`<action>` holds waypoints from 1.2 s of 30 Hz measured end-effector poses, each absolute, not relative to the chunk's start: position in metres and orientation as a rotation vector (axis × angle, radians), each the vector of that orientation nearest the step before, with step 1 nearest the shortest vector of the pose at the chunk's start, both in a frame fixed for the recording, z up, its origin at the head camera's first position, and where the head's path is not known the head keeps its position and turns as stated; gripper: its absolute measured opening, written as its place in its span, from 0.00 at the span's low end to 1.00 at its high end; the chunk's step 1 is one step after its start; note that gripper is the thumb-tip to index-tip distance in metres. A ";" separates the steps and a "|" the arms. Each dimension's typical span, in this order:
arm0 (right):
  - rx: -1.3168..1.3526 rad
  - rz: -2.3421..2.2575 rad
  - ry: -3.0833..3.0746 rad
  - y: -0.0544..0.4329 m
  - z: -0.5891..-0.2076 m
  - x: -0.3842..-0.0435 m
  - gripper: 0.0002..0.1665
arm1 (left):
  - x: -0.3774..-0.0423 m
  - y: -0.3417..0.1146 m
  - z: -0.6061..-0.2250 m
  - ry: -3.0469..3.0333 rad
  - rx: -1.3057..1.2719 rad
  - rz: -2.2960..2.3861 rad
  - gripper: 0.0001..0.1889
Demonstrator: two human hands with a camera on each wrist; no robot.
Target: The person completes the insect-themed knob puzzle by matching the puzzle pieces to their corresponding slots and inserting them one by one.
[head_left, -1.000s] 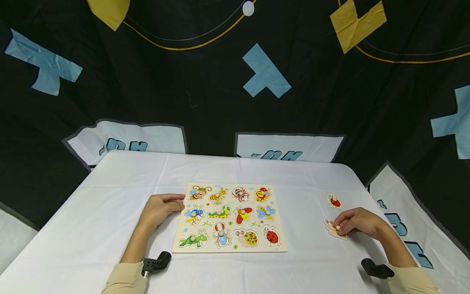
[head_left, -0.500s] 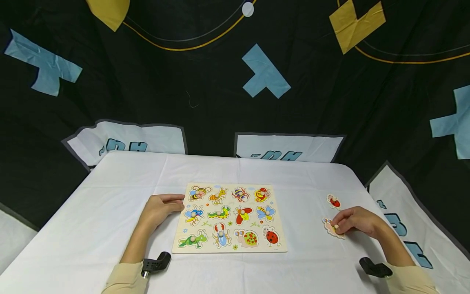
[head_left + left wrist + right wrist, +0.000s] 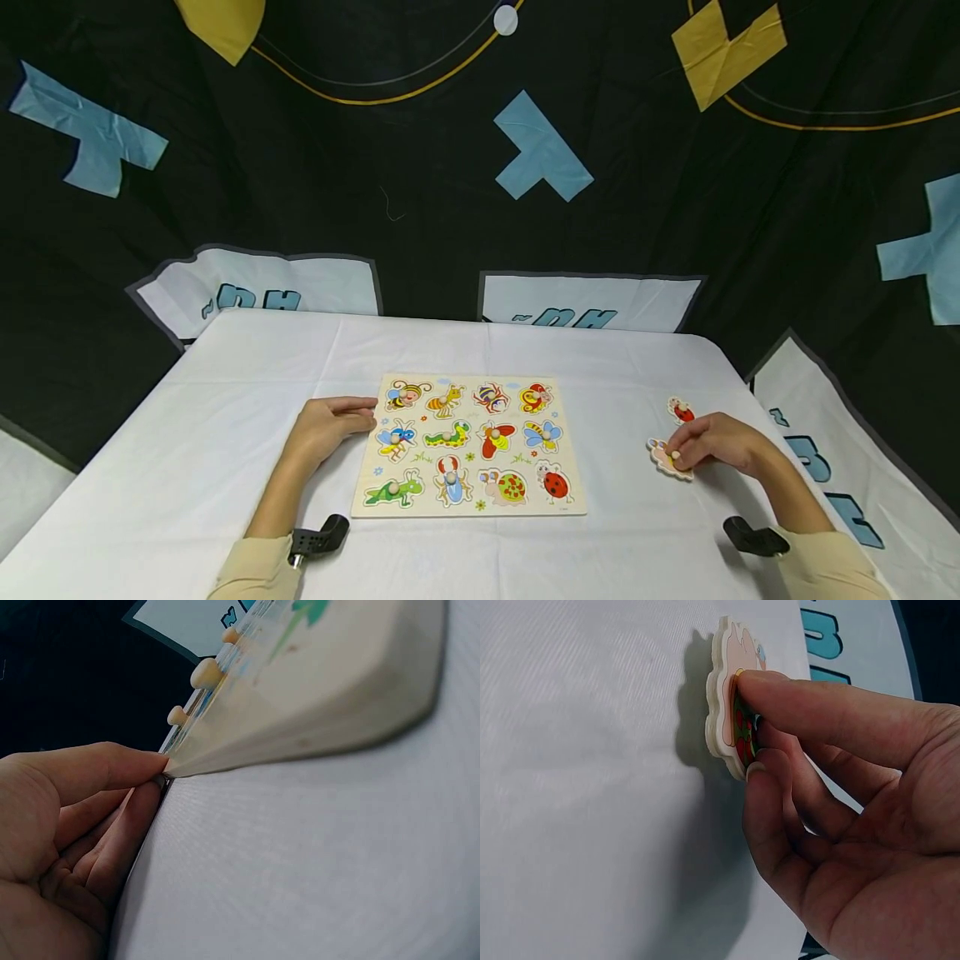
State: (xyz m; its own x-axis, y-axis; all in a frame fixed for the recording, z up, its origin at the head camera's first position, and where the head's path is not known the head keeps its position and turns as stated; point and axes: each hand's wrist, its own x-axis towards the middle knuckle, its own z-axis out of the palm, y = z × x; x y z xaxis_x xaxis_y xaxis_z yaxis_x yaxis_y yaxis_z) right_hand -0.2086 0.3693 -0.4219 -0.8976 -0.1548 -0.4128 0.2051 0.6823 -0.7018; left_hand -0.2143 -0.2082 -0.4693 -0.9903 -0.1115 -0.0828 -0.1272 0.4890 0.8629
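Note:
My right hand (image 3: 716, 446) pinches a snail puzzle piece (image 3: 663, 461) by its knob, on the right side of the table. Tilted slightly in the right wrist view, the snail piece (image 3: 726, 712) casts a shadow on the cloth and seems lifted off it. Just behind that hand lies a ladybug puzzle piece (image 3: 680, 409), partly covered. A wooden insect peg puzzle board (image 3: 472, 512) lies mid-table, with knobbed pieces in most recesses; the snail and ladybug pictures in its front row show no knobs. Fingertips of my left hand (image 3: 322, 429) touch the board's left edge.
A white cloth (image 3: 615, 542) covers the table. Behind it hangs a black backdrop (image 3: 420, 192) with blue and yellow shapes. Each wrist wears a black camera mount, the left one (image 3: 321, 537) near the board's front left corner.
My right hand has moved a little left and away from me, carrying the snail piece, which now seems raised. The left hand and the board have stayed put.

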 end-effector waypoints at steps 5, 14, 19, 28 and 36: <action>-0.031 -1.130 2.437 0.362 -0.421 -0.212 0.14 | -0.214 -0.208 -0.469 2.699 -0.211 1.567 0.20; -0.113 -1.140 2.430 0.349 -0.418 -0.220 0.15 | -0.214 -0.209 -0.469 2.694 -0.198 1.570 0.20; -0.132 -1.152 2.425 0.340 -0.417 -0.224 0.16 | -0.215 -0.209 -0.469 2.705 -0.193 1.560 0.20; -0.139 -1.136 2.407 0.323 -0.413 -0.229 0.16 | -0.213 -0.208 -0.469 2.698 -0.201 1.557 0.20; -0.156 -1.104 2.416 0.307 -0.411 -0.232 0.15 | -0.213 -0.208 -0.468 2.701 -0.207 1.556 0.20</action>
State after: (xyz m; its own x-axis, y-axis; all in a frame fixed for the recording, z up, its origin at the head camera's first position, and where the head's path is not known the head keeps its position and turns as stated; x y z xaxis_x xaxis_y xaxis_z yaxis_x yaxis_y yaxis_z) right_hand -0.2316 0.3072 -0.4105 -0.8802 -0.2919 -0.3742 0.0917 0.6689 -0.7377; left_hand -0.2128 -0.2082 -0.4684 -0.9911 -0.1056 -0.0816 -0.1235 0.4950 0.8600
